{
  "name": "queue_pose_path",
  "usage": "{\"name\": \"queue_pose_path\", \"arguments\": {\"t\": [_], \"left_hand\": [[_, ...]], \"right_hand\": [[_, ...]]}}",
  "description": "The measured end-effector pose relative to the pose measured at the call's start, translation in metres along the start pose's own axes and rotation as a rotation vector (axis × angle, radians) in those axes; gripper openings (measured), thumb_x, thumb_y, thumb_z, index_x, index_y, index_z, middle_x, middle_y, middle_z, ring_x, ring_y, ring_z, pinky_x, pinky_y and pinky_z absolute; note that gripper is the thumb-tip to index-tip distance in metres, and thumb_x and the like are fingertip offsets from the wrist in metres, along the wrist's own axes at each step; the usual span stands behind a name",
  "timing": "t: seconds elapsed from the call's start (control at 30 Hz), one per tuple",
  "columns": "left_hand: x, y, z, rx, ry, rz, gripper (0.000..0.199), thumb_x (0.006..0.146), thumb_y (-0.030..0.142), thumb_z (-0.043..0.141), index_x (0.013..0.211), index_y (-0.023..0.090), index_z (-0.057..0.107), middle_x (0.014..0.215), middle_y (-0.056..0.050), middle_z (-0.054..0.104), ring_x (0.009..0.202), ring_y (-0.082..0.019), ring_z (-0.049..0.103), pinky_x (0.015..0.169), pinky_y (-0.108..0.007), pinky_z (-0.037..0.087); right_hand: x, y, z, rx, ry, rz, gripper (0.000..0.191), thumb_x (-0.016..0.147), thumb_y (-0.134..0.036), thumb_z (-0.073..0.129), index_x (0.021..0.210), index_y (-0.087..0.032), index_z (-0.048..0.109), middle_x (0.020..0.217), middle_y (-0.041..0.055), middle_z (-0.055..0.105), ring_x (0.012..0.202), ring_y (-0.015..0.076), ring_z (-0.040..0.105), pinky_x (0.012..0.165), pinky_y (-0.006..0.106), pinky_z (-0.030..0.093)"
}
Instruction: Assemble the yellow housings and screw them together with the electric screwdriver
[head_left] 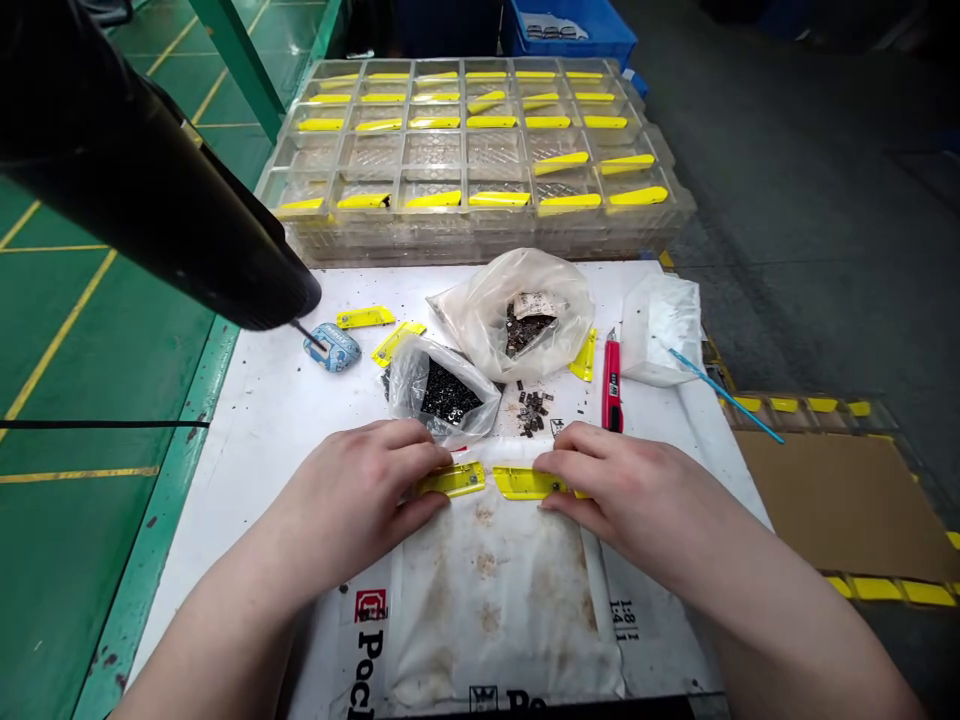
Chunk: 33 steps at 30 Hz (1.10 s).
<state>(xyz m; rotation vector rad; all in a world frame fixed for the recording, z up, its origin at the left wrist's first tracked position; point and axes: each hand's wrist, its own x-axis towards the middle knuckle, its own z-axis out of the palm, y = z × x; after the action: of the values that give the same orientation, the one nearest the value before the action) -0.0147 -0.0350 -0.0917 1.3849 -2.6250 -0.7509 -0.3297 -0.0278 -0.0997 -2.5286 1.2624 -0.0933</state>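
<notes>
My left hand (375,485) pinches a yellow plastic piece (463,479) between thumb and fingers, its free end pointing right. Facing it, my right hand (600,480) grips a second yellow plastic piece (517,483), with a small gap between the two. Both pieces are at the upper edge of a stained white pad (487,590). Just beyond my hands stand an open plastic bag of small black parts (450,395) and a larger bag of small brown metal clips (529,330). Loose clips (533,412) lie scattered between them. A red utility knife (612,385) is beyond my right hand.
A clear compartment tray (480,225) with several yellow pieces stands at the back. A black cylindrical tool (165,190) hangs at upper left, its tip near a blue patterned object (332,347). On the right are a white container (660,330), a blue stick (727,390) and cardboard (840,500).
</notes>
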Motion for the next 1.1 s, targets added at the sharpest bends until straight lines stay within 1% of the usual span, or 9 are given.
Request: {"name": "queue_pose_path", "arguments": {"t": [0.17,0.33,0.53,0.67,0.73,0.87,0.93,1.0,1.1], "left_hand": [[0.002,0.003,0.003,0.085,-0.014,-0.011,0.026,0.104,0.042,0.064,0.121,0.030,0.080,0.096,-0.002,0.070,0.080,-0.015,0.069,0.069,-0.030,0.045],[0.002,0.002,0.005,0.098,-0.043,-0.016,0.029,0.105,0.047,0.063,0.127,0.034,0.077,0.099,0.000,0.072,0.083,-0.019,0.072,0.069,-0.033,0.044],[0.000,-0.001,0.005,0.110,-0.068,-0.016,0.028,0.105,0.043,0.063,0.127,0.034,0.077,0.098,0.000,0.072,0.085,-0.019,0.072,0.069,-0.033,0.042],[-0.002,-0.003,0.003,0.072,-0.077,-0.040,0.020,0.104,0.042,0.063,0.113,0.030,0.077,0.098,0.001,0.070,0.085,-0.017,0.070,0.070,-0.031,0.042],[-0.002,-0.003,0.002,0.051,-0.078,-0.060,0.018,0.104,0.042,0.064,0.110,0.030,0.076,0.099,0.001,0.070,0.085,-0.016,0.069,0.071,-0.031,0.042],[-0.001,-0.001,0.001,0.010,-0.093,-0.103,0.018,0.102,0.044,0.066,0.110,0.030,0.075,0.099,0.002,0.071,0.087,-0.016,0.069,0.072,-0.031,0.042],[0.000,0.000,0.001,0.005,-0.096,-0.110,0.019,0.102,0.044,0.067,0.112,0.031,0.075,0.098,0.003,0.072,0.086,-0.017,0.069,0.072,-0.031,0.041],[0.000,0.001,0.001,0.003,-0.094,-0.117,0.019,0.101,0.043,0.067,0.114,0.032,0.076,0.096,0.003,0.072,0.084,-0.016,0.068,0.071,-0.032,0.040],[0.001,0.002,0.001,0.002,-0.094,-0.128,0.017,0.101,0.042,0.067,0.110,0.032,0.077,0.093,0.003,0.071,0.080,-0.016,0.065,0.069,-0.032,0.039]], "right_hand": [[0.000,0.004,0.001,0.008,-0.019,-0.001,0.018,0.095,-0.029,0.085,0.110,-0.028,0.076,0.103,0.0008,0.071,0.078,0.0195,0.071,0.060,0.037,0.046],[0.000,0.006,0.003,0.003,-0.029,0.035,0.015,0.096,-0.031,0.083,0.107,-0.028,0.074,0.105,0.0014,0.071,0.080,0.0212,0.072,0.062,0.038,0.048],[0.000,0.010,0.003,-0.005,-0.038,0.033,0.012,0.098,-0.029,0.081,0.104,-0.027,0.071,0.103,0.0015,0.071,0.080,0.0213,0.072,0.062,0.037,0.048],[-0.001,0.013,0.002,0.017,-0.028,0.037,0.009,0.100,-0.030,0.078,0.105,-0.027,0.071,0.103,0.0021,0.072,0.079,0.0218,0.071,0.062,0.037,0.048],[-0.002,0.014,0.002,0.027,-0.024,0.044,0.008,0.101,-0.030,0.077,0.107,-0.028,0.072,0.105,0.0023,0.072,0.079,0.0220,0.071,0.063,0.038,0.050],[-0.002,0.012,0.002,0.033,0.000,0.029,0.017,0.100,-0.029,0.078,0.117,-0.030,0.073,0.113,0.0018,0.072,0.083,0.0217,0.072,0.065,0.039,0.052],[-0.001,0.010,0.002,0.021,0.007,0.027,0.021,0.098,-0.029,0.082,0.117,-0.030,0.074,0.114,0.0011,0.072,0.082,0.0211,0.072,0.064,0.039,0.051],[0.000,0.008,0.002,0.015,0.001,0.035,0.021,0.097,-0.028,0.082,0.116,-0.030,0.074,0.114,0.0005,0.071,0.081,0.0204,0.072,0.063,0.037,0.051],[0.001,0.007,0.001,0.026,-0.031,0.043,0.019,0.101,-0.027,0.077,0.118,-0.031,0.074,0.117,0.0001,0.071,0.081,0.0194,0.073,0.065,0.036,0.052]]}}
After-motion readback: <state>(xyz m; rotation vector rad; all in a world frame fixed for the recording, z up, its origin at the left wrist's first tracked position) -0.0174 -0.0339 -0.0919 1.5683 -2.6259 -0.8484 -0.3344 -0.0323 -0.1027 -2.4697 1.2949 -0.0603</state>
